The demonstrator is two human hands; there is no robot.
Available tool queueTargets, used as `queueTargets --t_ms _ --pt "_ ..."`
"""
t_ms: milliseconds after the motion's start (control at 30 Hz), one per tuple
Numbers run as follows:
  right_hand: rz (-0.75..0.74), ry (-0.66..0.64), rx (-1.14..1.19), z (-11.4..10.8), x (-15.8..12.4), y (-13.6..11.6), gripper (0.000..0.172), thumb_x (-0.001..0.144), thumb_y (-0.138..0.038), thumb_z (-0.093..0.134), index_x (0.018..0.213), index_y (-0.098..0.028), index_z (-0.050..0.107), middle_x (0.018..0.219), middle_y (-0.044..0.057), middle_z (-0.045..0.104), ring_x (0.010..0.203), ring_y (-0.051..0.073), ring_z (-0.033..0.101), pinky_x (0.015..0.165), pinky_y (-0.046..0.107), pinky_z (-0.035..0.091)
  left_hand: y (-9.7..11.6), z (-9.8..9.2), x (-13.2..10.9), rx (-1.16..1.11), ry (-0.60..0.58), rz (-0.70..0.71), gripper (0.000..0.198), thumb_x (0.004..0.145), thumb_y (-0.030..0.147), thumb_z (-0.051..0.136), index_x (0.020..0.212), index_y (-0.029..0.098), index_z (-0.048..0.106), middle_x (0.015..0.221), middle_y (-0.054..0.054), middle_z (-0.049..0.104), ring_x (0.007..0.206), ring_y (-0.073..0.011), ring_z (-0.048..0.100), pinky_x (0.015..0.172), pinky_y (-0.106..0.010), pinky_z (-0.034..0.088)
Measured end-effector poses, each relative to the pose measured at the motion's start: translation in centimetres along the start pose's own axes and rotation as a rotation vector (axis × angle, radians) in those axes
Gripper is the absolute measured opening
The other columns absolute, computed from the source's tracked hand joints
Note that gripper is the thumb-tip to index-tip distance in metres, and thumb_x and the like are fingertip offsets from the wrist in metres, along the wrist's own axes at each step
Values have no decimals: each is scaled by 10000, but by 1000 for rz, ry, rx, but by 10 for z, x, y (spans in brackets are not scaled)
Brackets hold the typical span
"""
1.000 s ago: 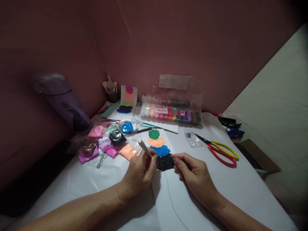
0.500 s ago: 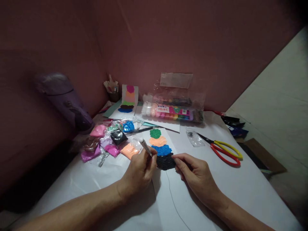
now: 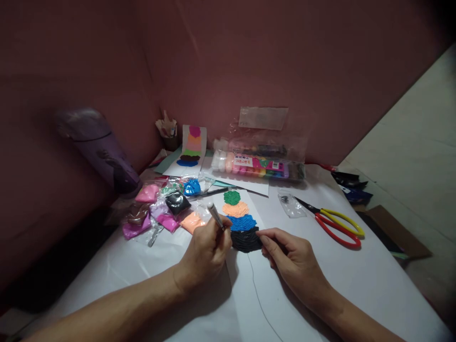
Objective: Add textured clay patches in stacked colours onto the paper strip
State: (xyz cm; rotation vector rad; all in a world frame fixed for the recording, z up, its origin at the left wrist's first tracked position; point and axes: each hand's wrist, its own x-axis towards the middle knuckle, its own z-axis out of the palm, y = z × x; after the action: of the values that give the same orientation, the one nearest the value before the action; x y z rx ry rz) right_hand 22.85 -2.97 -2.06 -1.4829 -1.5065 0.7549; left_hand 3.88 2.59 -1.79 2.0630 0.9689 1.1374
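My left hand (image 3: 208, 249) is closed round a slim whitish pen (image 3: 215, 215), its upper end pointing up and away; the lower tip is hidden by my fingers. That hand rests by the left edge of a black clay band (image 3: 245, 240). At the band's right edge, my right hand (image 3: 287, 251) has thumb and forefinger pinched together; whatever is between them is too small to make out. Above the black band on the white paper strip (image 3: 245, 289) lie ridged blue (image 3: 242, 222), peach (image 3: 235, 208) and green clay (image 3: 232, 197) pieces. A thin curved line runs down the strip below.
Bagged clay packets (image 3: 177, 203) are heaped at the left. Scissors (image 3: 338, 228) with red and yellow handles lie right, beside a small clear bag (image 3: 291, 204). Behind stand a clay pack (image 3: 256, 164), a coloured card (image 3: 192, 147), a stick holder (image 3: 169, 135) and a purple bottle (image 3: 103, 152).
The whole view has shifted slightly, with background things sitting a little further right. Both hands keep nearly the same places at the black clay, and the pen stays in my left hand.
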Motion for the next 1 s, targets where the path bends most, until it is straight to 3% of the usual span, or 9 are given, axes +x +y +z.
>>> queueTargets --t_ms 1000 --pt "-3 -17 5 0 0 2 239 884 -324 518 985 -167 669 612 0 577 511 129 508 477 260 424 -6 -6 5 117 41 102 129 837 113 428 933 135 511 560 43 458 455 -79 435 471 -206 372"
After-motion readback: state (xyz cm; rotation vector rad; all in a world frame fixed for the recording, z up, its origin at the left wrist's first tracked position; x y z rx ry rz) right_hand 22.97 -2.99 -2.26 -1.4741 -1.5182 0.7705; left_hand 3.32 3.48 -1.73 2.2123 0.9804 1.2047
